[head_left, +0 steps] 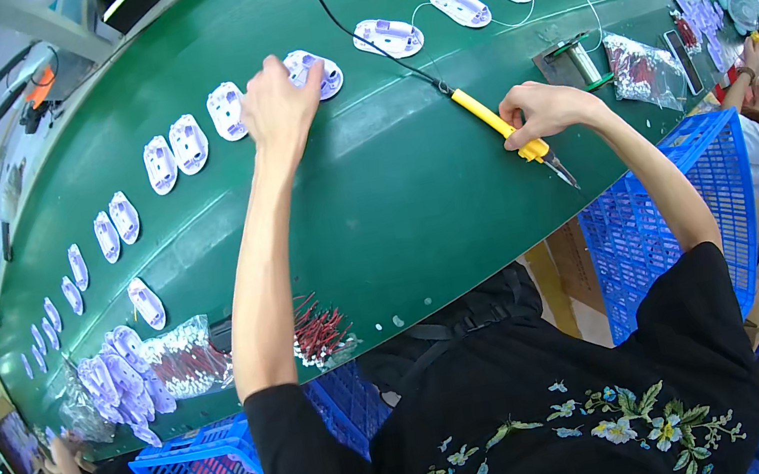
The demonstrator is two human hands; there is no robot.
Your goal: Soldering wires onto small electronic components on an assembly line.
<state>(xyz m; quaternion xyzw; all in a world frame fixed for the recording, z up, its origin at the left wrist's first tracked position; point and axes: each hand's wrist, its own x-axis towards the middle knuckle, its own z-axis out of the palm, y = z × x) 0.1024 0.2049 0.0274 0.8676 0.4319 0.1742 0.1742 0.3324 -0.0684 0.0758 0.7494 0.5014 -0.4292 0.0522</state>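
My left hand reaches to the far side of the green bench, curled at the left edge of a white plastic mouse shell. Its thumb lies over that shell; the other fingertips are partly hidden. Just left of the hand sits another mouse shell. In my right hand is a yellow-handled soldering iron, gripped near its front end. The iron's metal tip points down toward the near right, above the bench. Its black cord runs away to the top edge.
More shells, including one at far right, line the green bench. A solder spool and a bag of parts lie right. Stacked shells and red wires lie near left. Blue crates flank me; other people work at both ends.
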